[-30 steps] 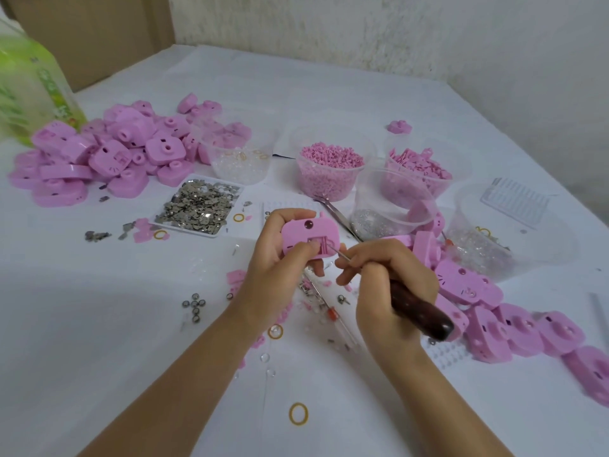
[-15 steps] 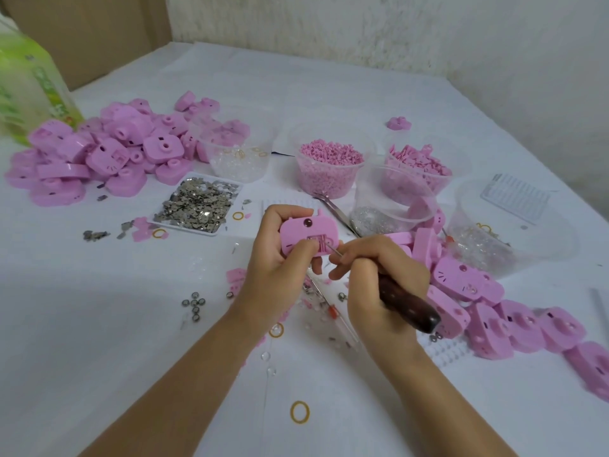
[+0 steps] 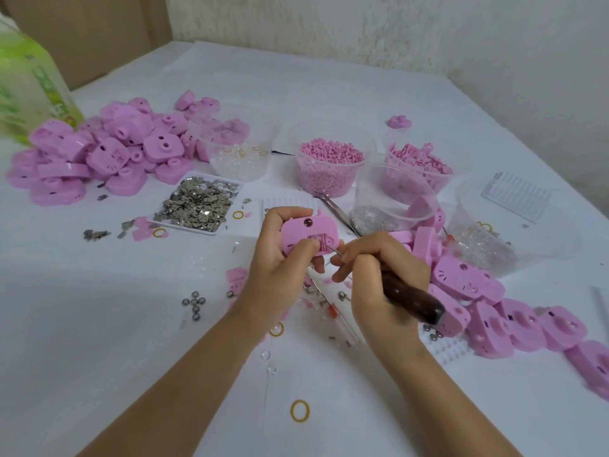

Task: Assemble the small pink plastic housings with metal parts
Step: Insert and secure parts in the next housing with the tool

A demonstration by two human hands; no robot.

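Above table (image 3: 99, 341), hands (image 3: 280, 268) around housing (image 3: 306, 234), awl (image 3: 412, 298)

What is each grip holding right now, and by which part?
Left grip: pink housing, by its left side, thumb on its face. Right grip: pick, by its dark handle.

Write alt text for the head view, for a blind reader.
The left hand grips a pink housing while the right hand holds a wooden-handled pick to its recess. Piles of pink housings, a tray of metal parts and clear tubs surround them on the white table.
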